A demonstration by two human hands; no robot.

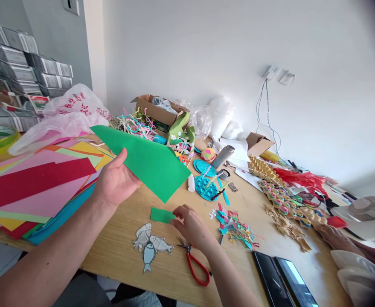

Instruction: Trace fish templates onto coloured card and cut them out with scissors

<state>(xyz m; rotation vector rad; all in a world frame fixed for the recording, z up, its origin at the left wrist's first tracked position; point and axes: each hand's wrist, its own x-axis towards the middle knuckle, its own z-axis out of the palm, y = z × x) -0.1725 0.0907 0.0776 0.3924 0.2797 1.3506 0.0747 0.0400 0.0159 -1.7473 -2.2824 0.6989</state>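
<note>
My left hand (115, 181) holds a large sheet of green paper (149, 160) up above the table, thumb on its upper face and the other fingers beneath. On the wood lies a small green paper rectangle (160, 215); my right hand (189, 221) has its bent fingers closed at the right end of it. Just below are paper fish cut-outs, two grey-white ones (161, 244) and a blue one (148, 254), lying with their heads together. Red-handled scissors (197, 268) rest under my right wrist, their short blades pointing up and left.
Coloured paper sheets (40, 183) are piled at left, beside a plastic bag (75, 111). Paper scraps (238, 228) and two phones (283, 277) lie right. A thermos (223, 157) and cardboard box (158, 108) stand farther back. Another person's hand (337, 236) is at the right edge.
</note>
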